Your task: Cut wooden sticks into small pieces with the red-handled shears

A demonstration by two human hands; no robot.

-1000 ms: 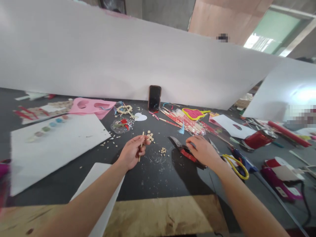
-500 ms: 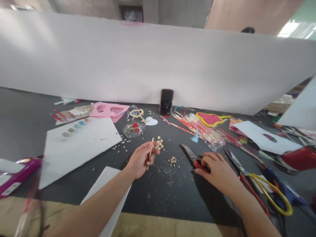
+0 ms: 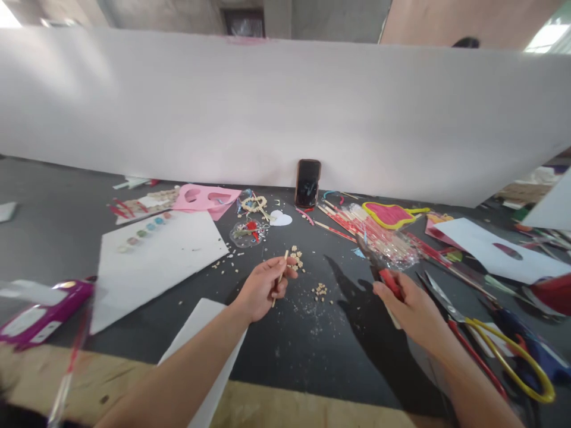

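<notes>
Lifting clear of the black tabletop (image 3: 289, 345), the red-handled pruning shears (image 3: 391, 282) are now up in the right hand (image 3: 409, 306), gripped by the handles with blades pointing away from the person – half a second ago they lay on the table under it. The left hand (image 3: 262, 289) pinches the thin stick (image 3: 285, 257) at a slant, same as before – small pale bits (image 3: 320, 291) lie between the hands

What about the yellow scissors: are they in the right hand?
No, the right hand grips the red-handled pruners, while the yellow scissors lie on the table.
</notes>
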